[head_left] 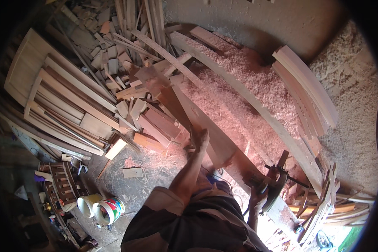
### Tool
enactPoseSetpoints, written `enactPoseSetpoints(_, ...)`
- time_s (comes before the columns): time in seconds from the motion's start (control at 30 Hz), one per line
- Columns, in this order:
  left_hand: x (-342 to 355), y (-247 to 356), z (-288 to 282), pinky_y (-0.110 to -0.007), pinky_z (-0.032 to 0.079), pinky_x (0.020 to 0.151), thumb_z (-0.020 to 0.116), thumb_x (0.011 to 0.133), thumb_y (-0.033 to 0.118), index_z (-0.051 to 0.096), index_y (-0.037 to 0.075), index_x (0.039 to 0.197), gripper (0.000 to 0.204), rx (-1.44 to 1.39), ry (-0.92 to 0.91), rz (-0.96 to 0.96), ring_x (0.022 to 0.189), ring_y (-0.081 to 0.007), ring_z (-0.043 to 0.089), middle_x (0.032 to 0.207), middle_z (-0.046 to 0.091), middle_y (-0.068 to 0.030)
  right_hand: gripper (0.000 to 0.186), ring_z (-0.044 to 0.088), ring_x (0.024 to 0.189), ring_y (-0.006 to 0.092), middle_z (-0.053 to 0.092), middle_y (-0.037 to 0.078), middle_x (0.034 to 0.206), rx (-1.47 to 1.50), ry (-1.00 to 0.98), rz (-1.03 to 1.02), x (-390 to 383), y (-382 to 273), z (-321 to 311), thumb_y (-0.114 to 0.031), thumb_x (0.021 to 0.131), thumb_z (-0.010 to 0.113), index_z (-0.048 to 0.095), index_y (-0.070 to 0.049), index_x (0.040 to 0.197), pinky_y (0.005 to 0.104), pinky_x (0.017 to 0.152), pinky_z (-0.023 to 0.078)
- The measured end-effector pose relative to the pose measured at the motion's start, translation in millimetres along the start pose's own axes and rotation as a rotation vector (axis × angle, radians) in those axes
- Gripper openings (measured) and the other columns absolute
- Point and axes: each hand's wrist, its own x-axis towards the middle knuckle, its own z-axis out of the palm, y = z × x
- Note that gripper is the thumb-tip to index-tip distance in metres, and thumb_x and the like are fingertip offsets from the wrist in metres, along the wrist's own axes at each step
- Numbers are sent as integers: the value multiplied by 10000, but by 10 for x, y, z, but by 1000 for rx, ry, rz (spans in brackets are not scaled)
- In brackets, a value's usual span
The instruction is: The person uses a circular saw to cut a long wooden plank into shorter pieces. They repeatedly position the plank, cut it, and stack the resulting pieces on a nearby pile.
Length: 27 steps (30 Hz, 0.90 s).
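My left hand [200, 140] is closed round the near end of a brown wooden board [172, 103], which points away toward the far left. Beside it, a long plank [216, 136] runs diagonally from the upper left to the lower right. My right hand [258, 196] grips a dark handheld power tool [273, 182] with a rod and bracket on its side. The tool sits at the near right end of the plank; its underside is hidden. Both my forearms reach forward from a striped shirt.
Pinkish wood shavings [231, 75] are heaped beyond the plank, with a long beam [248, 92] across them. Offcuts [109, 54] pile up at the far left, near stacked frames and panels [71, 92]. Two buckets [109, 212] stand at lower left. Curved boards [308, 88] lean at right.
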Motion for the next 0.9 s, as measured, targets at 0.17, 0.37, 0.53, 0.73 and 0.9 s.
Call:
enactPoseSetpoints(0.17,-168,-151,-10,-492,476,978,654,846,98,334,-28,1447,692,-42,276,219,1133,-460,574,1250,541,-300,608,700,936,319,697,219,1049,88,-52,76,1,14,9,-152,788,779,545,62,1307,432,821,551)
enactPoseSetpoints(0.37,126,-126,76,-495,458,1015,650,842,105,303,-43,1461,725,-135,250,68,1239,-476,533,1342,505,-329,632,699,959,320,699,213,1069,82,-12,36,-12,86,28,-151,790,778,532,61,1333,431,861,543)
enactPoseSetpoints(0.53,562,-177,47,-469,475,1054,682,812,145,285,-52,1483,804,69,310,21,1278,-469,517,1400,466,-336,673,703,969,331,703,218,1080,61,-40,68,-4,16,6,-159,775,799,526,56,1351,437,849,550)
enactPoseSetpoints(0.73,1240,-191,-50,-481,440,1111,673,805,171,219,-103,1495,870,-194,236,-28,1277,-471,505,1409,436,-350,652,722,947,362,714,241,1038,-10,13,136,16,-73,10,-186,755,821,570,44,1311,453,818,561)
enactPoseSetpoints(0.9,1298,-261,-83,-492,396,1158,709,822,230,169,-141,1506,947,-26,264,60,1306,-482,479,1414,432,-356,634,745,890,336,731,222,971,-106,-24,125,-31,-77,-42,-177,749,819,585,2,1311,451,767,574)
